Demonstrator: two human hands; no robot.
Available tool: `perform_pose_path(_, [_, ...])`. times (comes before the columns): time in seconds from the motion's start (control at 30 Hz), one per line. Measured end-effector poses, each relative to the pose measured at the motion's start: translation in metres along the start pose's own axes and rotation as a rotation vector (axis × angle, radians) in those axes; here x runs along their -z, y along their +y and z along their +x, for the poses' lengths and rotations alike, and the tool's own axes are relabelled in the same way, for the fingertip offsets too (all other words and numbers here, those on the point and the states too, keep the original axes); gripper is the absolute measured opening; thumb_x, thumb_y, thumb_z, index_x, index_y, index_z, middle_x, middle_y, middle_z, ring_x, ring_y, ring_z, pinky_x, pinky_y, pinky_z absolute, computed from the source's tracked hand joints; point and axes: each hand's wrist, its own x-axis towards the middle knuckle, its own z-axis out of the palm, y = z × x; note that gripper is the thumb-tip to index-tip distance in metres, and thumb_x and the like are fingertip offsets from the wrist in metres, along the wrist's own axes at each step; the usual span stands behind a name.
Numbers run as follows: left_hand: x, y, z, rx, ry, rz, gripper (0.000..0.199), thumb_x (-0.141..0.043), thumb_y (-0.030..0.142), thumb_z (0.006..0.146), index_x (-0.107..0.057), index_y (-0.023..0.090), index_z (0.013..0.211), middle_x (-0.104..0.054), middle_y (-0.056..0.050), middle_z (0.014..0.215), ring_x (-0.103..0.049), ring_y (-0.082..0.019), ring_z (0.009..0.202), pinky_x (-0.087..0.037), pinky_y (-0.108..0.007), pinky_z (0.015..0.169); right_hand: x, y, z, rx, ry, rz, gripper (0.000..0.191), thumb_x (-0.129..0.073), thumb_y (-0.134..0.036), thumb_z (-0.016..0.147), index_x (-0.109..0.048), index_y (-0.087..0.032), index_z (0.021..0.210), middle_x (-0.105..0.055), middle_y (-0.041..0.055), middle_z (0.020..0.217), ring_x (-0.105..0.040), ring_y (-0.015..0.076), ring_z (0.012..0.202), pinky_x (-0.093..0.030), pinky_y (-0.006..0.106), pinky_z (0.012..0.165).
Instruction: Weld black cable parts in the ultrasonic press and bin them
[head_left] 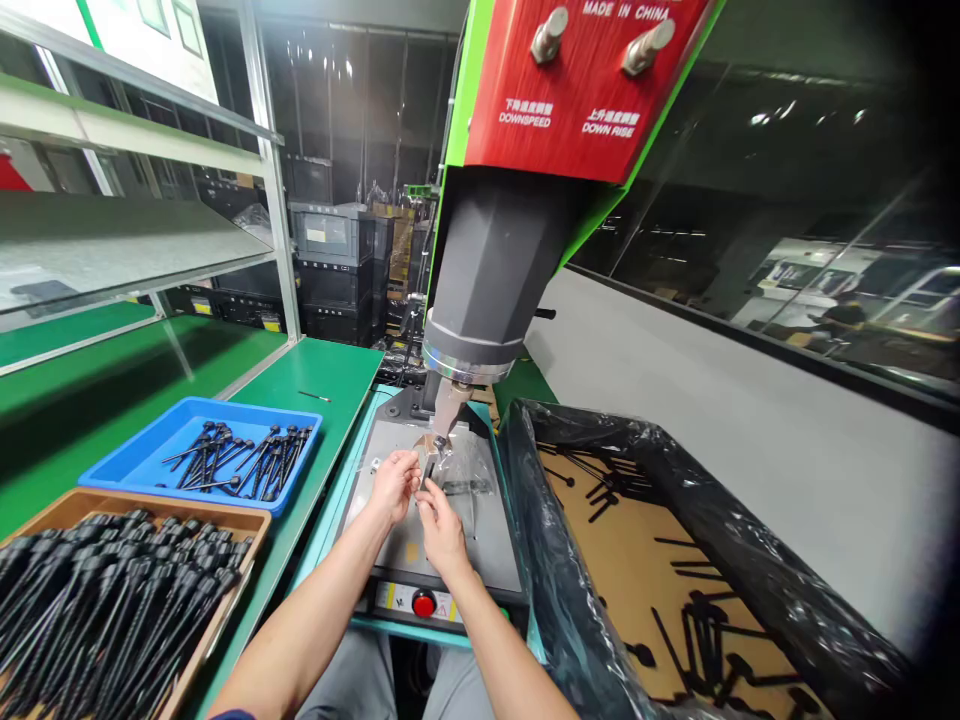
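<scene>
Your left hand and right hand met above the base plate, just below the horn of the press. A small dark part was located between your fingertips. Your right thumb and fingers appeared to pinch its lower end; your left fingertips were drawn together beside it, but whether they gripped it could not be told.

Progress, as judged: one part was in hand and its operation did not look complete. Black round-headed stems filled the brown tray at your left. A smaller group lay in the blue tray, and others lay scattered in the plastic-lined bin at your right. The bin probably took finished pieces (no mark confirmed this), so some work seemed done and much seemed left.
</scene>
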Motion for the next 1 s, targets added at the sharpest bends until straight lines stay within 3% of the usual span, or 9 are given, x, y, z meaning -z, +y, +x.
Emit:
perform_pose_path(0.2, [-0.005,0.006,0.003,0.056,-0.035,-0.051,0.027,-0.078,0.022,0.067,-0.052,0.017,0.07,-0.055,0.005,0.057,-0.053,-0.006,0.045,-0.041,-0.012,0.04,0.001,-0.008,0.046,0.133,0.269,-0.214,0.043,-0.04,-0.03,0.09,-0.059,-0.016,0.126,-0.066,0.0112,0.102,-0.062,0.0231,0.096,-0.048,0.038,0.089])
perform_pose_path(0.37, [-0.009,0.007,0.005,0.086,-0.06,-0.071,0.028,-0.079,0.022,0.066,-0.052,0.017,0.07,-0.056,0.005,0.057,-0.053,-0.005,0.045,-0.041,-0.011,0.04,0.006,-0.015,0.065,0.129,0.497,-0.395,0.041,-0.046,-0.033,0.088,-0.064,-0.015,0.119,-0.053,0.0184,0.122,-0.047,0.0309,0.12,-0.035,0.047,0.103])
perform_pose_path(0.47, [-0.012,0.008,0.007,0.088,-0.076,-0.074,0.029,-0.08,0.023,0.065,-0.052,0.016,0.07,-0.056,0.005,0.056,-0.052,-0.005,0.044,-0.041,-0.011,0.041,0.005,-0.014,0.077,0.049,0.453,-0.392,0.042,-0.049,-0.036,0.086,-0.065,-0.014,0.118,-0.049,0.0209,0.132,-0.041,0.0339,0.127,-0.03,0.05,0.106])
perform_pose_path(0.73, [-0.016,0.014,0.006,0.08,-0.087,-0.069,0.032,-0.081,0.024,0.063,-0.051,0.016,0.069,-0.055,0.005,0.055,-0.051,-0.005,0.044,-0.04,-0.01,0.04,0.012,-0.013,0.099,0.006,0.343,-0.281,0.035,-0.051,-0.037,0.081,-0.07,-0.014,0.101,-0.068,0.0159,0.107,-0.059,0.0292,0.105,-0.043,0.041,0.093])
perform_pose_path(0.9, [-0.017,0.017,0.007,0.062,-0.069,-0.054,0.032,-0.081,0.024,0.064,-0.051,0.016,0.072,-0.055,0.005,0.056,-0.051,-0.005,0.045,-0.04,-0.011,0.04,0.016,-0.024,0.095,0.005,0.363,-0.216,0.038,-0.049,-0.038,0.082,-0.067,-0.016,0.108,-0.068,0.0145,0.112,-0.058,0.0294,0.106,-0.042,0.042,0.093])
perform_pose_path(1.0, [-0.013,0.015,0.006,0.055,-0.043,-0.027,0.031,-0.08,0.024,0.065,-0.051,0.016,0.071,-0.053,0.006,0.055,-0.051,-0.005,0.044,-0.039,-0.011,0.04,0.019,-0.025,0.078,-0.023,0.388,-0.164,0.04,-0.051,-0.041,0.081,-0.066,-0.015,0.109,-0.067,0.0158,0.114,-0.058,0.0303,0.109,-0.042,0.043,0.095])
